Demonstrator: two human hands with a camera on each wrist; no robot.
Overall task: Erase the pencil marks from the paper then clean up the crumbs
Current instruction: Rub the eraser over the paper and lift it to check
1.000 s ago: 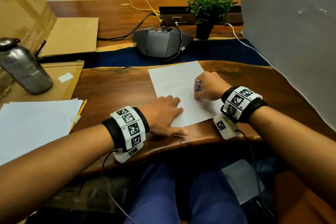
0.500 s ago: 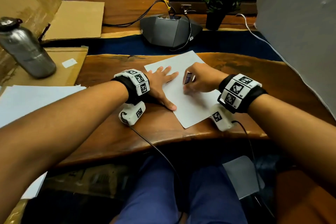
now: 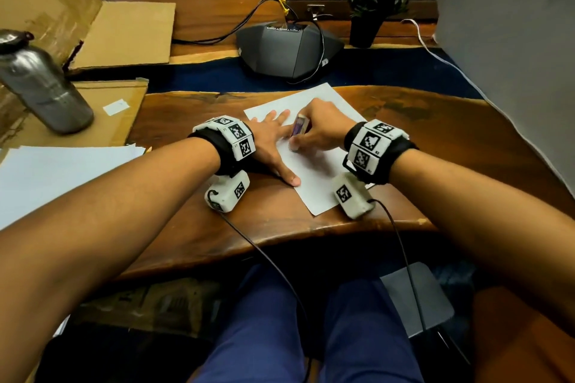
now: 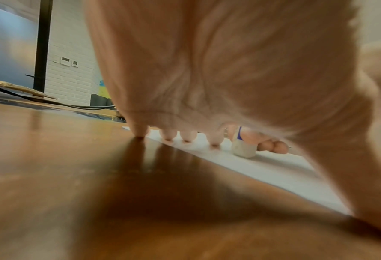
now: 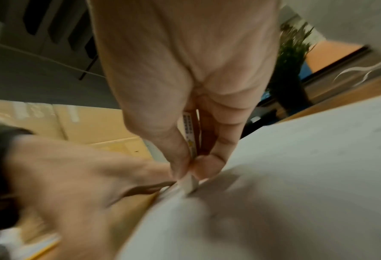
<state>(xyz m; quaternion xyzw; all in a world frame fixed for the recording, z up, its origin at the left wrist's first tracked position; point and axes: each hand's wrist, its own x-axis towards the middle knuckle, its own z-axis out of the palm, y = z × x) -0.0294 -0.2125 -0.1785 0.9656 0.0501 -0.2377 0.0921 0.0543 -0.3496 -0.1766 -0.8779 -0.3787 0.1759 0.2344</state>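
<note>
Person, seated: both forearms showing bare, no sleeves. Wearing dark blue trousers [image 3: 258, 329]. Left wrist wearing black band [image 3: 214, 152] w/ white blocks carrying b/w square marker codes; white camera pod [image 3: 227, 193] hanging beneath, also marked, black cable [image 3: 267, 258] trailing toward lap. Right wrist wearing matching black strap [image 3: 378, 149] w/ marker blocks, white unit [image 3: 351, 197] below, black lead [image 3: 401, 258] running down.

We see the table [image 3: 435, 146] carrying the paper [image 3: 314, 174] at center and a paper stack [image 3: 62, 174] at nine o'clock.
</note>
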